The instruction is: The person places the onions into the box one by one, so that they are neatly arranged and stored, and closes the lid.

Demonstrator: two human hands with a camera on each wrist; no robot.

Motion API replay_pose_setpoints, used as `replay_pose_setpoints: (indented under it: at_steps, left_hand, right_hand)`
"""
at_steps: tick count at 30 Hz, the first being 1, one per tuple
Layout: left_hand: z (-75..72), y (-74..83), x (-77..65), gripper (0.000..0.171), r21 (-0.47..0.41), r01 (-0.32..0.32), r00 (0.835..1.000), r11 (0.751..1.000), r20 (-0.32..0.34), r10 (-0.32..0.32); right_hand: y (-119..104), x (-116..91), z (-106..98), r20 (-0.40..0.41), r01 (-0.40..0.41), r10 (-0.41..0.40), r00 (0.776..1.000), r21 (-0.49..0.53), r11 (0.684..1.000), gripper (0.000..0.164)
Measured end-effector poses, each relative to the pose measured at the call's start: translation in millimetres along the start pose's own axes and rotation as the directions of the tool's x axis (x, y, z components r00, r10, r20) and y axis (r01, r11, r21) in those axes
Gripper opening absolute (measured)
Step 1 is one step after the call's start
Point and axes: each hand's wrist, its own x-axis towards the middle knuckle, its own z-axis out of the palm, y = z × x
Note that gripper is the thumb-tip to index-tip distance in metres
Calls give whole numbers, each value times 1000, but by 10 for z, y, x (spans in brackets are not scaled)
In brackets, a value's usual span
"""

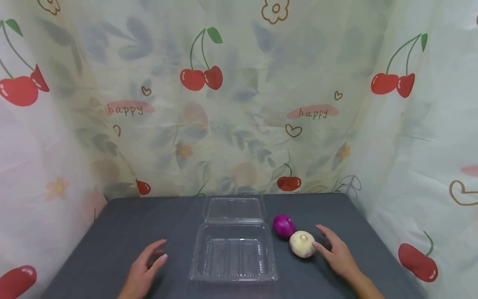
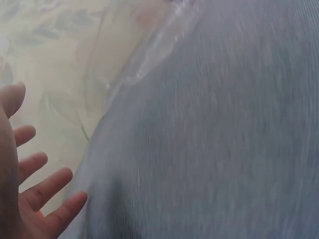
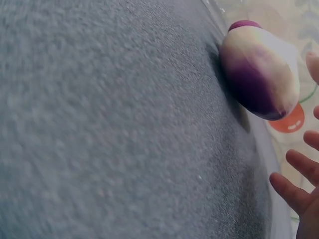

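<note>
A clear plastic clamshell box (image 1: 235,259) lies on the dark table with its lid (image 1: 235,209) folded back. Left of the box is my left hand (image 1: 143,265), fingers loosely bent, holding nothing. To the right of the box sit a purple onion (image 1: 284,226) and, just in front of it, a white turnip (image 1: 302,244) with a purple underside. My right hand (image 1: 337,253) is beside the turnip, its thumb tip at the turnip's right side and its fingers spread. In the right wrist view the turnip (image 3: 259,72) hides most of the onion (image 3: 244,24).
The dark grey table (image 1: 157,216) carries the box and both vegetables. A curtain (image 1: 239,124) printed with cherries and leaves stands behind the table's back edge and along both sides.
</note>
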Motion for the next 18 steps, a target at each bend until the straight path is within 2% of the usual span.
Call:
replay_pose_setpoints:
  at_steps: [5,8,11,14,18]
  left_hand:
    - [81,114,-4,41,-113,80,997,990,16,-79]
    - [139,146,-5,39,-233,112,994,966,28,-109]
    - [201,160,-4,39,-349,126,992,929,39,-120]
    - [260,159,1,41,-392,133,991,910,48,-124]
    - [323,141,-3,46,-408,166,986,898,77,-147]
  right_hand:
    - [-16,-2,40,22,3,-4,1000,59,998,54]
    - [-36,3,50,47,-16,12,999,84,996,55]
    - [-61,6,50,62,-33,27,998,101,994,57]
    - [-81,11,43,75,-37,28,997,121,992,59]
    - [-85,22,53,97,-38,25,995,131,991,64]
